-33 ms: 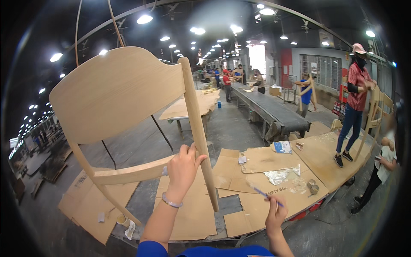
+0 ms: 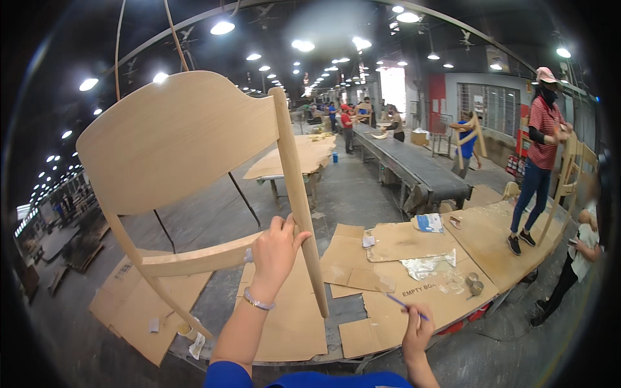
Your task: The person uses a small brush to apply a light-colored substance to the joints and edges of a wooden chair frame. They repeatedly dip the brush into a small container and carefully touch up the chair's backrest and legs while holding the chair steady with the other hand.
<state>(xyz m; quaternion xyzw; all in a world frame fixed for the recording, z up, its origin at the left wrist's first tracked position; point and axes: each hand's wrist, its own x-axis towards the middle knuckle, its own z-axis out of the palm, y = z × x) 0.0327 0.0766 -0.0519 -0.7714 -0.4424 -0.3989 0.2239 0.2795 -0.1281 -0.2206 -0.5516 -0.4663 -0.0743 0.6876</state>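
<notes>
Left hand and right hand: one each, two in all
Wooden chair frame at the left hand: one
Slim purple tool in the right hand: one
Blue-and-white packet: one
Small round items, kind unclear: two
Crumpled pale sheet: one
Conveyor: one
Brown cords at upper left: two
Person in striped shirt: one
Pink cap: one
Black shoes on that person: two
Person in white top at right edge: one
Ceiling lamps: many, too small far off to count
</notes>
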